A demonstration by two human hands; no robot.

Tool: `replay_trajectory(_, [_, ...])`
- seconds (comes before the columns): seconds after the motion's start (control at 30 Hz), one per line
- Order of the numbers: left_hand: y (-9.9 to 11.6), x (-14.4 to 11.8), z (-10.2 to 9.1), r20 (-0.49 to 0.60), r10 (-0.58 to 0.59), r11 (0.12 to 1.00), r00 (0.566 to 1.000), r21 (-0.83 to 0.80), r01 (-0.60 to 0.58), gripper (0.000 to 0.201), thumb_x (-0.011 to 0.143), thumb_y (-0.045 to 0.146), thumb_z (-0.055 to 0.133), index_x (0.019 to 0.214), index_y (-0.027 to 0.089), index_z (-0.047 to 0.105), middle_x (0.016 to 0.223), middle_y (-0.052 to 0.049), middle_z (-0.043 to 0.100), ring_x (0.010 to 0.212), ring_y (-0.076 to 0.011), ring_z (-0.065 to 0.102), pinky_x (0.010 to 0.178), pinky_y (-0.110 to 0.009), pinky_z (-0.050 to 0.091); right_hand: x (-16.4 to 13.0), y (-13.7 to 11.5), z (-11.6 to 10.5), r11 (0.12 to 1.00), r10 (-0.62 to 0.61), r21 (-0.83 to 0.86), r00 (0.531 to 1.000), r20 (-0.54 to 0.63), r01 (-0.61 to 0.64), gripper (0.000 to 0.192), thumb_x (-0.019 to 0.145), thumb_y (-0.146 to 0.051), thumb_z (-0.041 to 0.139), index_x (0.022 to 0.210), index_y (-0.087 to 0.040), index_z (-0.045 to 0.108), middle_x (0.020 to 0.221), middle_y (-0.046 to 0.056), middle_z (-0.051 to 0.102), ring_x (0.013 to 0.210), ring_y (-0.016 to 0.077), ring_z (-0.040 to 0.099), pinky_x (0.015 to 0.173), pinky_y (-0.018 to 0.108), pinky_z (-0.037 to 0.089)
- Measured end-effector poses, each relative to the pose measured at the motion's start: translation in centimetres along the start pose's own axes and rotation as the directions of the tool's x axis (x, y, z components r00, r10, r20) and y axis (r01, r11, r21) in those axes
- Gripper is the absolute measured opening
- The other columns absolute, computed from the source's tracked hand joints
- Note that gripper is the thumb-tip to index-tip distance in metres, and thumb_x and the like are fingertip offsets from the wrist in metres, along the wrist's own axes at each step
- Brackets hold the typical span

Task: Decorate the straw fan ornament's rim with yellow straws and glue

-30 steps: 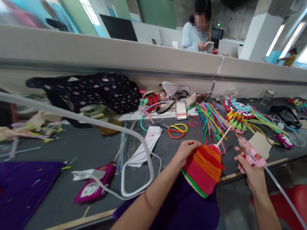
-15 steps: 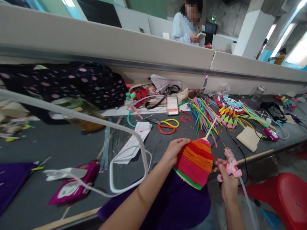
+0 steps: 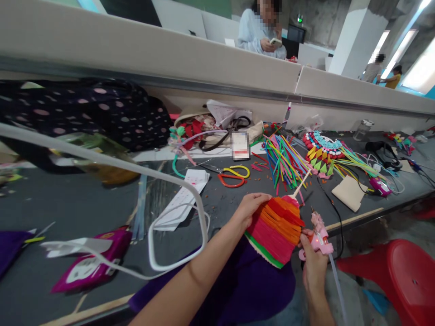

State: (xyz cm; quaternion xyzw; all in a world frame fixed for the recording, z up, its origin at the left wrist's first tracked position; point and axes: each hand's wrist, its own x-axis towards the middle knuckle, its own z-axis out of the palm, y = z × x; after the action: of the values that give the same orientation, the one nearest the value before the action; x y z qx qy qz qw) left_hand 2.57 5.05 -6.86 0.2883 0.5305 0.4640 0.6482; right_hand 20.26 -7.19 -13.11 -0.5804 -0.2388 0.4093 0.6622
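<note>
the left hand (image 3: 249,209) is curled over the upper edge of a fan of layered red, orange and pink paper fringe on a pale stick (image 3: 277,228), held above the near edge of the dark grey bench (image 3: 102,203). the right hand (image 3: 312,267) is wrapped tight on a small pink glue gun (image 3: 317,235), just beside the fan's right edge. red and yellow scissors (image 3: 234,176) lie beyond.

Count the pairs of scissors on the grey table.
2: yellow-handled scissors and red-handled scissors, lying side by side on the grey table, beyond the left hand. Clutter may hide more.
</note>
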Motion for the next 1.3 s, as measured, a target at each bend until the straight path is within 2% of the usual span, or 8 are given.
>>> replay_trajectory(0.17, [-0.2, 0.5, 0.3, 0.017, -0.005, 0.997, 1.0, 0.071, 0.003, 0.014, 0.054, 0.026, 0.075, 0.063, 0.015, 0.071, 0.056, -0.003, 0.07, 0.051, -0.0151, 0.062, 0.054, -0.025, 0.047, -0.3, 0.2, -0.3, 1.0, -0.013, 0.007, 1.0, 0.007, 0.013, 0.04, 0.07, -0.038, 0.075, 0.101, -0.017, 0.062, 0.093, 0.004, 0.065, 0.068, 0.0134, 0.059, 0.062, 0.025, 0.05])
replay_trajectory(0.3, [-0.5, 1.0, 0.6, 0.029, -0.016, 0.995, 0.999, 0.101, 0.014, 0.014, 0.055, 0.026, 0.075, 0.063, 0.015, 0.071, 0.056, -0.004, 0.07, 0.05, -0.0156, 0.062, 0.053, -0.025, 0.046, -0.5, 0.5, -0.8, 0.999, -0.039, -0.027, 0.999, 0.001, 0.039, 0.038, 0.071, -0.04, 0.073, 0.101, -0.019, 0.061, 0.09, 0.003, 0.065, 0.063, 0.0123, 0.057, 0.058, 0.024, 0.048])
replay_trajectory(0.43, [-0.7, 1.5, 1.3, 0.036, -0.017, 0.992, 0.999, 0.127, 0.012, 0.015, 0.055, 0.026, 0.075, 0.063, 0.015, 0.071, 0.056, -0.004, 0.07, 0.051, -0.0162, 0.062, 0.053, -0.025, 0.046, -0.9, 0.1, -1.2, 0.998, -0.063, -0.023, 0.998, -0.005, 0.063, 0.048, 0.075, -0.038, 0.071, 0.117, -0.021, 0.057, 0.093, 0.002, 0.064, 0.064, 0.0117, 0.056, 0.062, 0.025, 0.049])
replay_trajectory(0.6, [-0.9, 2.3, 2.9, 0.065, -0.006, 0.987, 0.998, 0.158, -0.005, 0.014, 0.053, 0.025, 0.074, 0.061, 0.014, 0.071, 0.055, -0.004, 0.069, 0.05, -0.0161, 0.06, 0.053, -0.026, 0.044, -0.9, -1.0, -1.6, 0.996, -0.064, -0.063, 0.998, 0.009, 0.064, 0.059, 0.079, -0.039, 0.067, 0.132, -0.023, 0.047, 0.108, 0.007, 0.063, 0.073, 0.0153, 0.059, 0.06, 0.025, 0.048])
replay_trajectory(0.73, [-1.2, 2.6, 3.6, 0.07, 0.02, 0.983, 0.997, 0.18, -0.033, 0.012, 0.051, 0.024, 0.074, 0.057, 0.014, 0.07, 0.055, -0.003, 0.068, 0.052, -0.0144, 0.059, 0.055, -0.024, 0.043, -0.6, -1.2, -2.3, 0.998, -0.048, -0.053, 0.999, -0.023, 0.047, 0.05, 0.076, -0.039, 0.069, 0.121, -0.023, 0.055, 0.105, 0.007, 0.064, 0.069, 0.0156, 0.06, 0.059, 0.026, 0.048])
replay_trajectory(0.9, [-1.1, 2.6, 2.8, 0.055, 0.046, 0.976, 0.997, 0.208, -0.056, 0.015, 0.05, 0.026, 0.075, 0.06, 0.016, 0.071, 0.06, -0.003, 0.07, 0.057, -0.0149, 0.06, 0.06, -0.025, 0.044, -0.7, -0.5, -3.1, 0.997, 0.032, -0.074, 0.999, 0.006, -0.031, 0.031, 0.075, -0.042, 0.069, 0.098, -0.022, 0.063, 0.095, 0.006, 0.07, 0.068, 0.0181, 0.064, 0.059, 0.029, 0.05])
replay_trajectory(1.03, [-1.0, 2.7, 2.4, 0.051, 0.068, 0.967, 0.996, 0.243, -0.078, 0.018, 0.049, 0.029, 0.075, 0.061, 0.016, 0.07, 0.059, -0.003, 0.068, 0.056, -0.0152, 0.059, 0.059, -0.025, 0.043, -0.8, 0.2, -3.2, 0.996, 0.041, -0.077, 0.999, 0.0, -0.041, 0.035, 0.074, -0.044, 0.07, 0.099, -0.021, 0.062, 0.093, 0.006, 0.071, 0.064, 0.0167, 0.064, 0.055, 0.026, 0.049])
replay_trajectory(1.3, [-1.8, 3.5, 3.2, 0.092, 0.17, 0.91, 0.981, 0.367, -0.192, 0.014, 0.054, 0.028, 0.071, 0.061, 0.016, 0.068, 0.057, 0.0, 0.065, 0.056, -0.0141, 0.056, 0.058, -0.024, 0.041, -0.7, 0.5, -3.7, 0.995, 0.073, -0.07, 0.997, -0.008, -0.074, 0.034, 0.075, -0.044, 0.07, 0.099, -0.02, 0.062, 0.092, 0.007, 0.072, 0.064, 0.0175, 0.066, 0.053, 0.027, 0.049])
